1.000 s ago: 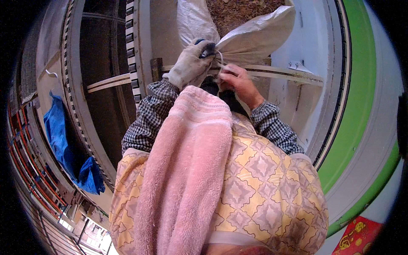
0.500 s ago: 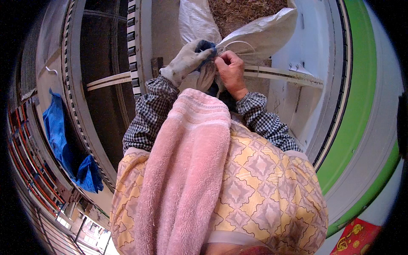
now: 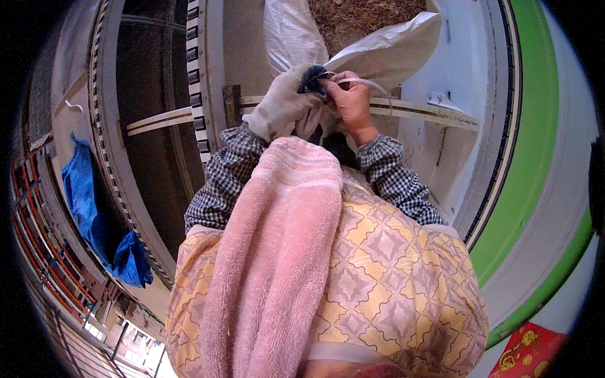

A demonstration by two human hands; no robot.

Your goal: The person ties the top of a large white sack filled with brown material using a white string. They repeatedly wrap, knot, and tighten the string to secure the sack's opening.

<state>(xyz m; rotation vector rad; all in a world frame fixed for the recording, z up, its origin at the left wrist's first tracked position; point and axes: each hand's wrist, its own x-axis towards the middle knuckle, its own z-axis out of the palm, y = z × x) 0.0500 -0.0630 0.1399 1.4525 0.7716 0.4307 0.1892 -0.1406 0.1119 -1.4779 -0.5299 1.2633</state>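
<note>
Gathered sacking and white strip — hands close together, each clamped on material.

The gloved left hand grips the gathered neck of the white sacking, apparently to keep its folds bunched; the bare right hand pinches a thin white strip just beside that grip, probably for fine control at the folds, with the free length arching rightward. The sacking spreads mostly beyond the pale crossbar — between the frame's toothed left edge and pale right wall. Brown dry matter shows between its two lobes; whether the sacking encloses it cannot be told.
</note>
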